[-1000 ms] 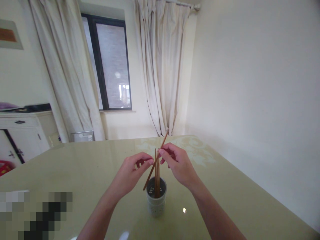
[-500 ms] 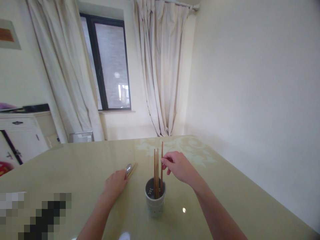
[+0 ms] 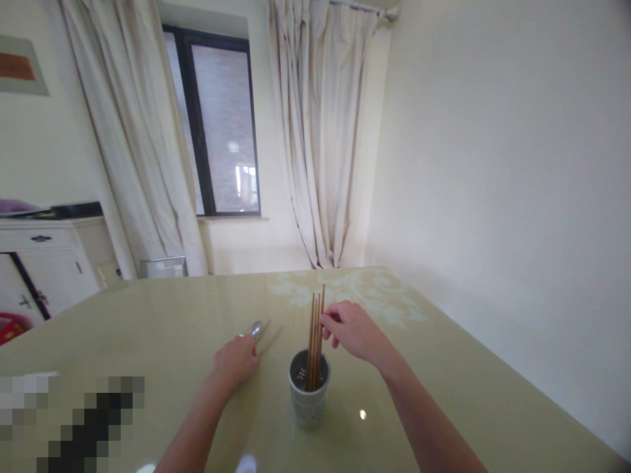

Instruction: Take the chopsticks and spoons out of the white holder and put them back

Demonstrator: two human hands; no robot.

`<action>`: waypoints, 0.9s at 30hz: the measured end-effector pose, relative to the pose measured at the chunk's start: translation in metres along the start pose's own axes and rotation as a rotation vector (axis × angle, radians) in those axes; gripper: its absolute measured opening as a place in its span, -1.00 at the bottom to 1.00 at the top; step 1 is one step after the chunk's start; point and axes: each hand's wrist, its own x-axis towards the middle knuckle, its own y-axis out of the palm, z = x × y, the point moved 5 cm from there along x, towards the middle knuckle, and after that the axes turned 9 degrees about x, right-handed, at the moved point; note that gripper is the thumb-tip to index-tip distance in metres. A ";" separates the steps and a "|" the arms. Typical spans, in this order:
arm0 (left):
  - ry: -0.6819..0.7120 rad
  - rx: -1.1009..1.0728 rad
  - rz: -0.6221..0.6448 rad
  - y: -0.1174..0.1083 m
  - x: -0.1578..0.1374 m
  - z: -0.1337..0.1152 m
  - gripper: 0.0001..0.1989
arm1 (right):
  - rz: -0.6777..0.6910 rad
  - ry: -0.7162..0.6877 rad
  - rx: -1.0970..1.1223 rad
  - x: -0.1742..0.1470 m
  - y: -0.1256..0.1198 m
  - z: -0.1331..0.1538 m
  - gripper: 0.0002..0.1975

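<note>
A grey utensil holder with a perforated bottom stands upright on the table, several brown wooden chopsticks rising from it. My right hand is above its right rim, thumb and fingers pinched on one chopstick whose lower end is inside the holder. Left of the holder, my left hand rests low over the table with its fingers closed around a metal spoon. Thin pale chopsticks stick out beside the spoon's bowl. Their other ends are hidden under the hand.
The pale green glossy table carries a white floral pattern at its far right. A white wall runs along the right edge. Beyond the table are curtains, a dark-framed window and a white cabinet.
The pinched chopstick now stands closer to the others in the holder and slightly lower. In my left hand the pale chopsticks have spread apart. The camera view has shifted slightly.
</note>
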 end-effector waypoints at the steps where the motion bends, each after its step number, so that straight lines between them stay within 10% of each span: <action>1: -0.002 -0.002 -0.004 0.000 0.000 0.000 -0.74 | -0.003 -0.001 0.001 0.000 0.000 0.000 -0.71; 12: 0.025 -0.144 -0.048 -0.019 0.002 -0.003 -0.81 | 0.057 0.058 -0.029 0.002 0.007 -0.009 -0.66; 19: 0.359 -0.804 -0.279 -0.082 -0.023 -0.025 -0.67 | -0.105 0.005 -0.128 -0.003 -0.013 0.007 -0.64; 27: 0.557 -0.947 -0.360 -0.120 -0.070 -0.057 -0.72 | -0.067 -0.278 0.462 -0.016 -0.009 0.043 -0.80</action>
